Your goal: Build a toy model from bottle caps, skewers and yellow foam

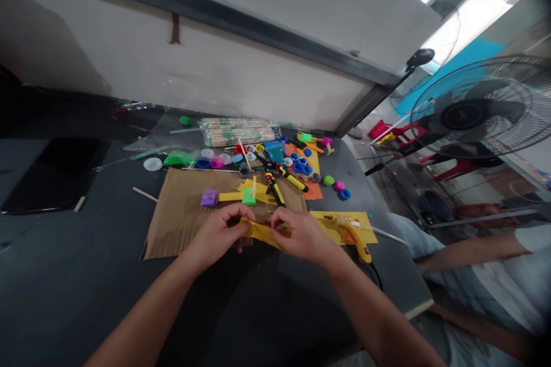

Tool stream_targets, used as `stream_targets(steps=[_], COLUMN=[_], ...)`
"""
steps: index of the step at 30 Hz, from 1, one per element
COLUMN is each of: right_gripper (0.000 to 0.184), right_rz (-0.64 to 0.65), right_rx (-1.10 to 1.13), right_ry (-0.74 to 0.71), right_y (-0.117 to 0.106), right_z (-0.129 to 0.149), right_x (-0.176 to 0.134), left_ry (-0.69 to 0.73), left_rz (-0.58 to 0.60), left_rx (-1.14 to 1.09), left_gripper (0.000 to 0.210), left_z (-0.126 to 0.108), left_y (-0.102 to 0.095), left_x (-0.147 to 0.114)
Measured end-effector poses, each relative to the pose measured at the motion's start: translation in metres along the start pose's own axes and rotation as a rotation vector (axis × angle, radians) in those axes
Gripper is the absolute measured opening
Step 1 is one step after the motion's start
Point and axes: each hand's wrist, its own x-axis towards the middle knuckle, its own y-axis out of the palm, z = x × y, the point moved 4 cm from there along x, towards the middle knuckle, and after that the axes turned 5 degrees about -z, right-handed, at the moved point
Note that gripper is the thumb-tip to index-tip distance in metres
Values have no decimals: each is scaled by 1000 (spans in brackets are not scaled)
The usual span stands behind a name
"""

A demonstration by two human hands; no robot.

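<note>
Between my two hands a yellow strip [263, 233], paper or foam by its look, is stretched above the near edge of a cardboard sheet [172, 223]. My left hand [217, 235] pinches its left end between thumb and fingers. Its right part is pinched in my right hand [301, 235]. Just beyond my hands, on the cardboard, lies another yellow strip [231, 196] with a purple block-like piece [209, 198] at one end and a green piece [248, 196] at the other. Pliers with black and yellow handles [275, 188] rest behind them.
A yellow glue gun [355, 238] lies right of my hand on a yellow sheet [321, 217]. Bottle caps [301, 166] and bagged wooden sticks [241, 131] sit at the back. A black phone [54, 175] is at left. A person [482, 269] and a fan [465, 114] are at right.
</note>
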Motion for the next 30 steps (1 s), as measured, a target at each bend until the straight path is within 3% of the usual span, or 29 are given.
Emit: stream_targets(steps=[9,13,16,21,30], right_gripper=[23,28,25,19,12], right_rz=[54,62,26,-12,-24], right_rx=[519,692,683,548,367], right_ry=[264,380,414,435,499], right_y=[10,12,14,17,6], right_z=[-5,-8,-10,-12,-15], right_x=[3,4,4,3,6], left_ry=[-16,27,68,38,-30], left_rz=[-77,-57,-32,-87,-140], left_rx=[-44,-112,-120,30,98], left_gripper=[17,19,22,34,30], left_z=[-3,-6,-8,-4,2], left_y=[-2,-2,1,1,-6], left_x=[-2,-5,-6,-1,1])
